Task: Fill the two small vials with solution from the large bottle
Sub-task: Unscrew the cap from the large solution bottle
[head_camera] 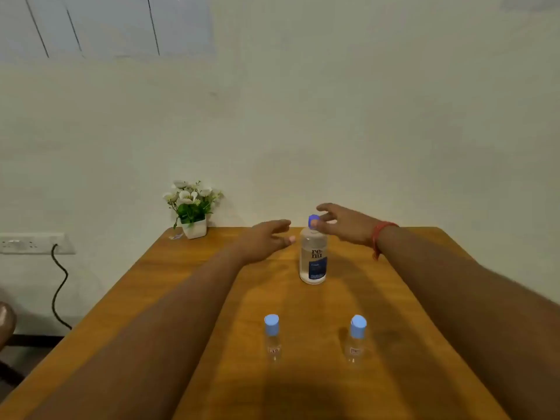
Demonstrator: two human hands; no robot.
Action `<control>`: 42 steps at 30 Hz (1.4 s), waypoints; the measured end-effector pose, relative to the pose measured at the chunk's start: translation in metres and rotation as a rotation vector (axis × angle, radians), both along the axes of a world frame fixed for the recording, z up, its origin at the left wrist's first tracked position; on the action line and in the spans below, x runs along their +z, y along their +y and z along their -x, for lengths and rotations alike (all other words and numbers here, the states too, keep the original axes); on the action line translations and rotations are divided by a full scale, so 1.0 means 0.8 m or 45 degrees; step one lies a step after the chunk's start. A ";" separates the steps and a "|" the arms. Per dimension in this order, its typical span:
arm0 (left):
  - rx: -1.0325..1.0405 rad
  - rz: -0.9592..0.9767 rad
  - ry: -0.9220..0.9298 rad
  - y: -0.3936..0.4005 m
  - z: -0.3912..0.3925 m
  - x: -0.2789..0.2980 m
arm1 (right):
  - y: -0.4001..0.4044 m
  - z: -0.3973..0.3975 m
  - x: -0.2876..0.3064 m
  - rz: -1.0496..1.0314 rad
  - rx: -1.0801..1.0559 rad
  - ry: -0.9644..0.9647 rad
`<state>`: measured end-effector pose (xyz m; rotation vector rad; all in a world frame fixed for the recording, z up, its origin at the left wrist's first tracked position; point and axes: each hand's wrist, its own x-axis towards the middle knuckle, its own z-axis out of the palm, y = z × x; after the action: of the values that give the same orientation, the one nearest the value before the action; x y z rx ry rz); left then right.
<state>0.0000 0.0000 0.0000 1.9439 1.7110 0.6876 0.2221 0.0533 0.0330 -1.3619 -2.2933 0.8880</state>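
Blue caps seal both small clear plastic vials (pixel 272 338) (pixel 357 341); nothing poured. The right hand (pixel 342 222) loosely touches the large clear bottle's (pixel 313 256) cap, the left hand (pixel 266 237) open, empty.

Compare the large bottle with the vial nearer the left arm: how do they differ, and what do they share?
The large bottle is taller and wider; the left vial is slim. The bottle's cap is darker blue, the vial's pale blue. The right hand touches the bottle's cap; the vial stands untouched. Both are clear, capped and upright.
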 end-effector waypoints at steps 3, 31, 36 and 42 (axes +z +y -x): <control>-0.006 0.067 -0.048 -0.013 -0.003 -0.004 | -0.013 0.003 -0.012 -0.002 0.039 -0.086; -0.061 -0.097 -0.528 -0.082 -0.050 0.058 | -0.076 0.004 0.065 -0.148 0.058 0.469; -0.112 -0.100 -0.809 -0.120 -0.059 0.097 | -0.123 -0.003 0.117 -0.195 0.111 0.548; -0.236 -0.165 -1.168 -0.174 -0.085 0.123 | -0.176 -0.008 0.152 -0.293 0.132 0.596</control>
<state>0.0677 -0.1389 0.0984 1.4498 0.9213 1.3624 0.2282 -0.0877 0.1547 -0.8389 -2.0351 0.8363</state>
